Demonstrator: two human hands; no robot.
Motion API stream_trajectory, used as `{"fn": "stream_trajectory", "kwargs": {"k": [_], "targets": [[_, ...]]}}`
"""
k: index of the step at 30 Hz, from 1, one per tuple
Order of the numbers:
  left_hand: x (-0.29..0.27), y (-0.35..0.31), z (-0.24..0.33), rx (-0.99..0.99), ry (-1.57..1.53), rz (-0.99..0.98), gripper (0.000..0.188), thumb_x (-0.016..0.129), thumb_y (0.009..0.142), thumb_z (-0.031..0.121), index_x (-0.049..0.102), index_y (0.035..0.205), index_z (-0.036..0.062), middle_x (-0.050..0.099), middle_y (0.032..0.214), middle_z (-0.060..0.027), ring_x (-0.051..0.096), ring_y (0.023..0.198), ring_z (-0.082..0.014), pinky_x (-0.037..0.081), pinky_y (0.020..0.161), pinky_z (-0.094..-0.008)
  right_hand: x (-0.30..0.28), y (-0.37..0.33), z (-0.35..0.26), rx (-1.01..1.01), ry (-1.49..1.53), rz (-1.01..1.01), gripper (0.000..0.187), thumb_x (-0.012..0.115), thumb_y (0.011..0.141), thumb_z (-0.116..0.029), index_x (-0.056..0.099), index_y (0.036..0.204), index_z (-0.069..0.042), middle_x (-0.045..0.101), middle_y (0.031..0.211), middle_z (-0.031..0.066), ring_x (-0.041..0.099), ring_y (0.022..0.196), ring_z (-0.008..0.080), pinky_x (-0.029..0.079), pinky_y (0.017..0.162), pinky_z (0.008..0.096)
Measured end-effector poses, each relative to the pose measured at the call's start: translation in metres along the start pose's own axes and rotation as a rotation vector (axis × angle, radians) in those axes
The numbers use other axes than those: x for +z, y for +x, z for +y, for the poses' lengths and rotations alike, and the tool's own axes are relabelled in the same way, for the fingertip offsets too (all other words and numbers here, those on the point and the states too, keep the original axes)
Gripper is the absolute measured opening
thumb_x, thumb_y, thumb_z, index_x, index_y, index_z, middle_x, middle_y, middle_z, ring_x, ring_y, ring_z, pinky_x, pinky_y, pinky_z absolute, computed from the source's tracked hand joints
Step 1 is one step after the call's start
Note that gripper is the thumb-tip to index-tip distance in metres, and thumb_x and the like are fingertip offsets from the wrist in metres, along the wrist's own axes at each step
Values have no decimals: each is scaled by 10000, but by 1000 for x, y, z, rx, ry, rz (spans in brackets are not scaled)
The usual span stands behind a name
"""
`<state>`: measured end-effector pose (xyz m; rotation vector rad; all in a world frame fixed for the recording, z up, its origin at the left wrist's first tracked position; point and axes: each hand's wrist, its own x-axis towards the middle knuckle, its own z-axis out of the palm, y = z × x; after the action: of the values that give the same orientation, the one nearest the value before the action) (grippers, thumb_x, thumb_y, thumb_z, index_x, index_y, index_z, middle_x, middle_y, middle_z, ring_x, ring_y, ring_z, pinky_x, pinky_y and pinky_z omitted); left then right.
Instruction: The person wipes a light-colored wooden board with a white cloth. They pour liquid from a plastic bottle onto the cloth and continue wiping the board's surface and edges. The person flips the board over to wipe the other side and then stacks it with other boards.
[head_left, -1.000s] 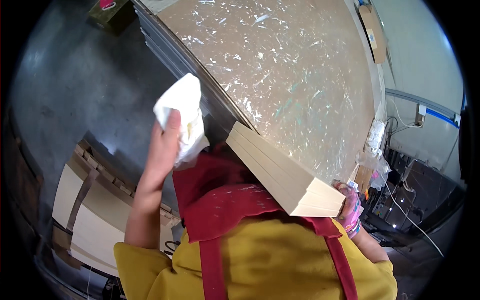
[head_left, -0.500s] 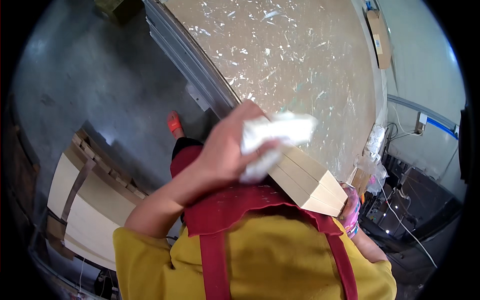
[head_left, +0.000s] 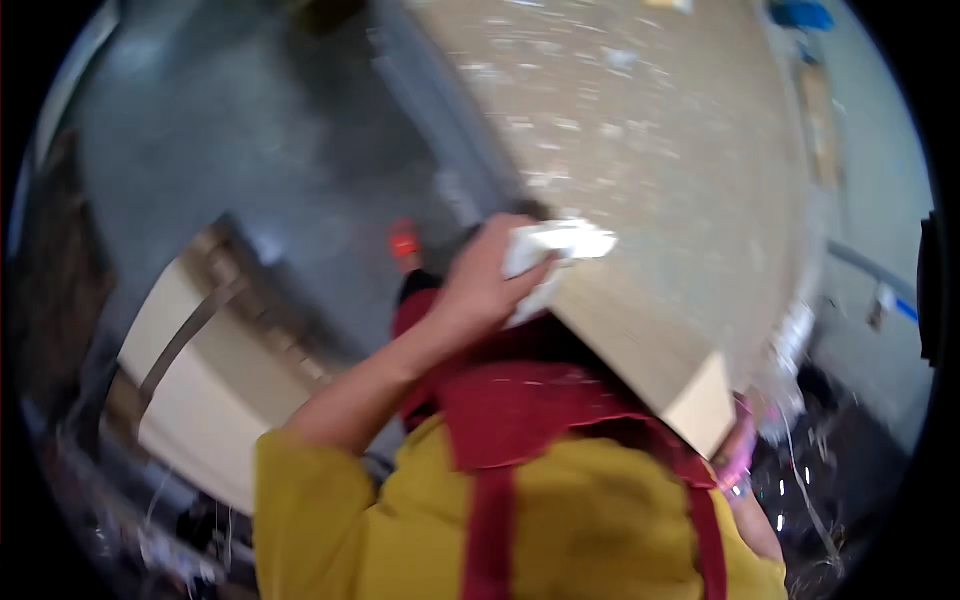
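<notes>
My left hand (head_left: 490, 275) is bare and closed around a crumpled white cloth (head_left: 565, 240). The cloth lies at the far end of a stack of pale wooden boards (head_left: 640, 330), appearing to touch it. The stack slants from the worktable toward my right side, its light end face turned to me. At that near end, my right hand (head_left: 737, 445) wears a pink and purple patterned glove and grips the boards from the right. Its fingers are mostly hidden behind the end and blurred. The lower side of the stack is out of sight.
The brown worktable (head_left: 680, 130), strewn with white flecks, extends ahead, with a grey edge (head_left: 440, 110) on its left. A strapped bundle of pale panels (head_left: 190, 400) stands at the left. Clear plastic (head_left: 785, 390) and cables are on the right. My orange shoe (head_left: 403, 240) shows on the floor.
The whole view has shifted and blurred, with hands and boards appearing further right. The stack has turned so a broad plain face shows instead of its seams. The cloth remains in my left hand.
</notes>
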<state>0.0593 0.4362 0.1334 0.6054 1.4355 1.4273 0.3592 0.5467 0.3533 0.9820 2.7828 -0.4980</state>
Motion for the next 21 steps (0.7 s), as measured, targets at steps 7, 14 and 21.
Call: {"fn": "stream_trajectory", "kwargs": {"k": [7,14,21], "targets": [[-25,41,2,-455,-91,-498,460,592,868,413,644,1041,-9,644,927,-70,545,813,-118,459,722,-276,9,5,5,-55,-22,80,386,651,776,-211,507,1057,11,606,955,195,603,847,339,482,742,414],[-37,53,9,-432,163,-597,567,627,814,497,663,950,-52,671,851,-134,566,746,-149,468,706,-312,11,-3,2,65,56,55,432,691,746,-221,497,1051,15,601,959,192,604,853,344,484,745,418],[-36,23,68,-27,18,-175,427,613,839,392,653,973,-10,676,783,-132,658,682,-271,500,653,-361,-3,22,-33,-60,-26,-32,579,765,673,-169,391,1099,-54,573,932,187,610,801,325,483,679,394]]}}
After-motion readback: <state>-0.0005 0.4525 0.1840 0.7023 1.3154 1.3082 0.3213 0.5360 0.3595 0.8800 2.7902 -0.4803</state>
